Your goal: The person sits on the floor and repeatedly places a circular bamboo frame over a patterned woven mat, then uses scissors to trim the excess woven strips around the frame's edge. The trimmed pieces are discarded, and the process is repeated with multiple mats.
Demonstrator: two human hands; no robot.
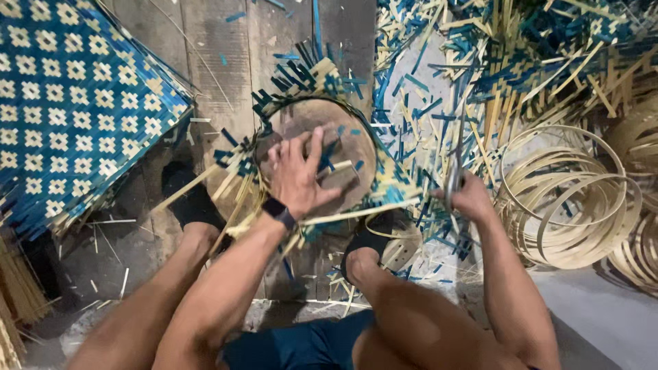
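woven mat [75, 103] left | basket [322, 147] centre | hoops [569, 199] right

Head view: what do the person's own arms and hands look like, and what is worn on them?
Both arms are bare, with no sleeves and no gloves. The left hand has a dark, square-faced watch on a dark band at the wrist. The right hand shows no watch, band or ring that I can make out.
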